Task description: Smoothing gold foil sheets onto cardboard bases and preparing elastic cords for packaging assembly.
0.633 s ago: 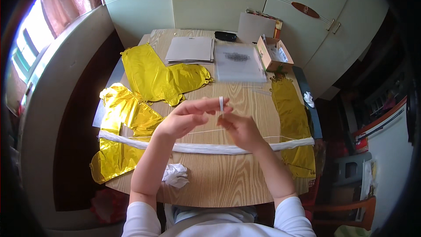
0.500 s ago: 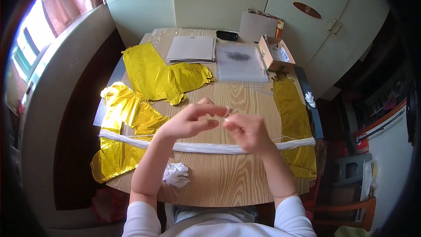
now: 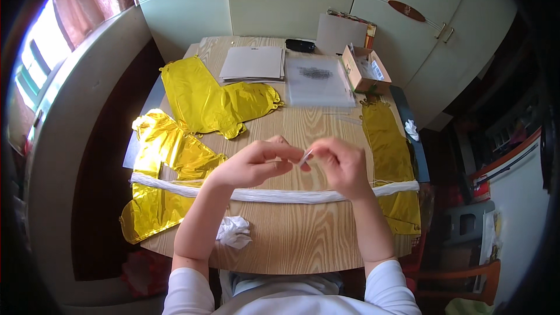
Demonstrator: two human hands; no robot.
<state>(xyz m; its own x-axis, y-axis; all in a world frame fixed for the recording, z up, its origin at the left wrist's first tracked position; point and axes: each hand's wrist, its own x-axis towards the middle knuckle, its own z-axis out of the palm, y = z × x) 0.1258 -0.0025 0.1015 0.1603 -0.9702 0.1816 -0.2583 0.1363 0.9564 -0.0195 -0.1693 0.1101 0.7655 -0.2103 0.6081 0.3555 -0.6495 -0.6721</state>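
Above the middle of the table, my left hand [image 3: 256, 163] and my right hand [image 3: 343, 166] meet at the fingertips. Between them is a small white strip [image 3: 305, 157], perhaps wound string, too small to make out surely. My right thumb and forefinger pinch it, while my left fingers close at its other side. Below my wrists a long hank of white string [image 3: 280, 196] stretches across the table, with loose strands along it. Flat gold foil balloons lie to the left, one upper [image 3: 201, 96] and one lower [image 3: 157, 210], and another gold foil balloon [image 3: 385, 146] lies at the right.
A crumpled white tissue [image 3: 234, 232] sits by my left forearm on the wooden table [image 3: 291, 245]. Farther back are stacked grey boards [image 3: 252, 62], clear plastic sleeves [image 3: 321, 90], a black case [image 3: 300, 45] and a small open carton [image 3: 366, 70]. Pale cabinets [image 3: 291, 6] stand behind.
My right hand has moved slightly up and right and turned, drawing back from my left fingers, so the white strip now shows between them. My left hand has hardly moved.
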